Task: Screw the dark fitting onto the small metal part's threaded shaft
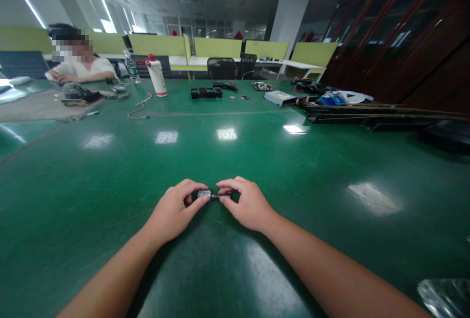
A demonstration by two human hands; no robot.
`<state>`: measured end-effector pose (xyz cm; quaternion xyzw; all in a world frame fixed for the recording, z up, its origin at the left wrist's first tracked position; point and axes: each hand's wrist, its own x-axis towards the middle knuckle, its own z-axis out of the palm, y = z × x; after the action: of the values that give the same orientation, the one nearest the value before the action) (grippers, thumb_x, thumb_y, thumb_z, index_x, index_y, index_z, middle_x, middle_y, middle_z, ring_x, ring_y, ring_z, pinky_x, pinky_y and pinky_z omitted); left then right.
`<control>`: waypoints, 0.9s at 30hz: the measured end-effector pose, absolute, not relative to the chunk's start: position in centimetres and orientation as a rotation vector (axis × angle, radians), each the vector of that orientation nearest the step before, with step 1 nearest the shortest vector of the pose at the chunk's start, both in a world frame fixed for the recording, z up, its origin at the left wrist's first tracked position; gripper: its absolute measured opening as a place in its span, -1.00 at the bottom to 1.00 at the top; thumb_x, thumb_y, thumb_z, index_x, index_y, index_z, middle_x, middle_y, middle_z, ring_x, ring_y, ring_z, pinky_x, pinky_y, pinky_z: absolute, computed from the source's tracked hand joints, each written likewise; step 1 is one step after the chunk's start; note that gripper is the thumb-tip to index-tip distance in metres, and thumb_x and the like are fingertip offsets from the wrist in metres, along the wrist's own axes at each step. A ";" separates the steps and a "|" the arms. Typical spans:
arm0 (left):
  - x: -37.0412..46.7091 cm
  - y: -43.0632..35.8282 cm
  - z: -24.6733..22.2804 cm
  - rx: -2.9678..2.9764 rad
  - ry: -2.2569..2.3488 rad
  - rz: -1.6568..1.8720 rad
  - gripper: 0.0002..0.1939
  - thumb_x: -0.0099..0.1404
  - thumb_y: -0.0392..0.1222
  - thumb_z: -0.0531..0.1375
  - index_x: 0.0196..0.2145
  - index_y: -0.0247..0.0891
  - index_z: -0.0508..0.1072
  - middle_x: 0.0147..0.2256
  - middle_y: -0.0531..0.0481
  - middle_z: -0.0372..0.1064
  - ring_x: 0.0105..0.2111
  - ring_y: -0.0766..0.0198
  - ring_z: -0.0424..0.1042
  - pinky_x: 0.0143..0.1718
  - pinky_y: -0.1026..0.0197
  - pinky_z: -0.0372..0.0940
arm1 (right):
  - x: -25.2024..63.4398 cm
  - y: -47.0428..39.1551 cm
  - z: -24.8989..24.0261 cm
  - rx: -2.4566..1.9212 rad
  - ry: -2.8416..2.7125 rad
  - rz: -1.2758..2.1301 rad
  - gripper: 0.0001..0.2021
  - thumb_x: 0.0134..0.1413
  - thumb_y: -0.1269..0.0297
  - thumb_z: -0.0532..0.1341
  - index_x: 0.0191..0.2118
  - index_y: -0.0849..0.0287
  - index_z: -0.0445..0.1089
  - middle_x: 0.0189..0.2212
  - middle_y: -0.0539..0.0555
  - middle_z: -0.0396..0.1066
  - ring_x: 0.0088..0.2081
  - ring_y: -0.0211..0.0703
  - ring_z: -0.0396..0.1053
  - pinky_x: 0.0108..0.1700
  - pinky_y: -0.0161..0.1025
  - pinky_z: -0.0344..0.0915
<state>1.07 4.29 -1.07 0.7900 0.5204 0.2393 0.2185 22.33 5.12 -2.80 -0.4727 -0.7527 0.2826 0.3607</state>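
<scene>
Low over the green table (205,156), in the middle of the head view, both hands meet at one small part. It is a silver metal cylinder (204,194) with a thin dark shaft (215,196) pointing right, much like a small motor. My left hand (174,210) has its thumb and fingers closed around the cylinder. At the shaft's end, the thumb and fingertips of my right hand (249,203) are closed in a pinch. The fingers partly cover the shaft's tip, and the cylinder's left end is partly hidden.
A white bottle with red cap (157,77), a clear bottle (131,67), a cord (139,108) and a black bracket (206,93) stand or lie farther back. Right of them are a silver box (279,97) and black rails (341,112). A person (82,66) sits far left. Clear plastic (446,296) lies near right.
</scene>
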 end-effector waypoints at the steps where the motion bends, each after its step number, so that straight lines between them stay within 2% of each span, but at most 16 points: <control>1: 1.1 4.3 -1.1 2.187 1.444 0.663 -0.68 0.38 0.05 0.10 -0.08 -0.14 0.52 -0.25 -0.02 0.45 -0.35 0.24 0.36 -0.27 0.19 0.25 | 22.3 5.1 -2.8 -1.217 -1.942 0.729 -0.70 0.01 0.46 0.29 -0.10 0.07 0.51 -0.29 0.02 0.54 -0.21 -0.15 0.46 -0.08 -0.16 0.33; 6: 1.1 4.3 -1.1 2.198 1.466 0.637 -0.70 0.35 0.03 0.14 -0.09 -0.14 0.52 -0.31 0.02 0.44 -0.37 0.24 0.36 -0.30 0.20 0.22 | 22.3 5.0 -2.7 -1.219 -1.980 0.710 -0.66 -0.06 0.48 0.32 -0.11 0.06 0.51 -0.30 0.01 0.52 -0.21 -0.15 0.44 -0.08 -0.16 0.31; 15: 1.1 4.4 -1.0 2.215 1.420 0.621 -0.76 0.28 -0.06 0.22 -0.12 -0.12 0.53 -0.27 0.02 0.47 -0.35 0.23 0.37 -0.30 0.21 0.23 | 22.3 5.2 -3.0 -1.218 -2.053 0.673 -0.67 -0.04 0.48 0.33 -0.10 0.07 0.51 -0.29 0.00 0.52 -0.21 -0.16 0.41 -0.09 -0.16 0.25; 21: 1.0 4.3 -0.9 2.188 1.424 0.631 -0.76 0.23 -0.09 0.24 -0.15 -0.13 0.54 -0.27 0.01 0.47 -0.35 0.23 0.36 -0.30 0.20 0.25 | 22.4 5.2 -2.7 -1.196 -2.164 0.616 -0.80 0.03 0.43 0.33 -0.19 0.06 0.52 -0.25 -0.01 0.55 -0.17 -0.14 0.37 -0.08 -0.15 0.18; 27: 1.1 4.4 -1.0 2.205 1.443 0.618 -0.75 0.25 -0.06 0.22 -0.13 -0.13 0.53 -0.28 0.00 0.46 -0.35 0.22 0.36 -0.29 0.19 0.24 | 22.4 5.2 -2.6 -1.215 -2.166 0.607 -0.83 0.04 0.41 0.31 -0.21 0.07 0.51 -0.27 -0.01 0.53 -0.19 -0.14 0.35 -0.11 -0.17 0.17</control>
<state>1.11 4.35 -0.96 0.7954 0.5206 0.2229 0.2157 22.37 5.16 -2.55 -0.4550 -0.8112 0.2273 0.2886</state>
